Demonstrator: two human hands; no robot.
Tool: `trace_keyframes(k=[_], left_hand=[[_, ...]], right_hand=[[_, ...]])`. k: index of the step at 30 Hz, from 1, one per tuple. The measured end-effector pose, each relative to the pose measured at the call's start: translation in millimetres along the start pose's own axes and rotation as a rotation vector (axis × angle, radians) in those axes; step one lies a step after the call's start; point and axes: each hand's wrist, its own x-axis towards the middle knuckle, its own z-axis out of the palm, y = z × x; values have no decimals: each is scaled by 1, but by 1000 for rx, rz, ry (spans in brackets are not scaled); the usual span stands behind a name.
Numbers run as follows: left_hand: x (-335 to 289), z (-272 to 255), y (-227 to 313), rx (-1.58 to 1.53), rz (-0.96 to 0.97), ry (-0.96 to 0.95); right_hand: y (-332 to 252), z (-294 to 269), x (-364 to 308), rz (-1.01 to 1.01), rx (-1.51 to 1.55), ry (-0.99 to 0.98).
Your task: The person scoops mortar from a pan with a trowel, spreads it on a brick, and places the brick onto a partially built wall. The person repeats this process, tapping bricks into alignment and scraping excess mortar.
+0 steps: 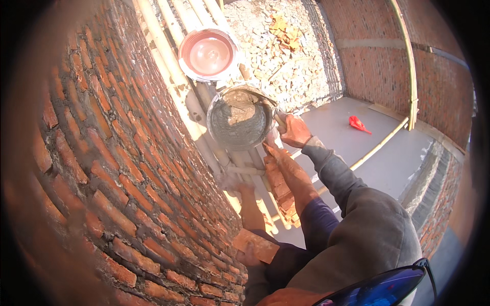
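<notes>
My right hand (296,131) is closed around the handle of a trowel (279,118) at the right rim of a round bucket (210,122). Grey wet mortar (237,127) fills much of this bucket, with a lighter brown patch in the sun; the trowel's blade is hard to make out against it. Low down, close beside the brick wall (148,204), my left hand (248,255) grips a single orange-red brick (259,246). The brick partly hides its fingers.
Bamboo poles (163,38) form the platform under my bare feet. Beyond the mortar stands a second bucket (184,64), reddish inside. Stacked bricks (278,178) lie by my right leg. Lower down are a grey floor (332,127) with a red scrap (359,124), rubble (291,66) and an upright pole (411,76).
</notes>
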Motion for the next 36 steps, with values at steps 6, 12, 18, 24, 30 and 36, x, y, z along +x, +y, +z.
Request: trace_keyframes(k=[6, 12, 18, 24, 30, 36], left_hand=[[-13, -15, -19, -319, -726, 145], [-4, -11, -4, -314, -626, 163], [-8, -21, -20, -313, -626, 18], [-24, -24, -29, -97, -436, 28], [-26, -9, -30, -405, -600, 232], [-36, -28, -52, -385, -564, 80]], right_hand=[[-75, 138, 61, -218, -64, -45], [-31, 86, -61, -375, 104, 206], [-5, 52, -10, 615, 1380, -106], [-20, 189, 89, 18, 198, 177], [-81, 137, -22, -40, 117, -30], [-49, 79, -47, -201, -26, -120]])
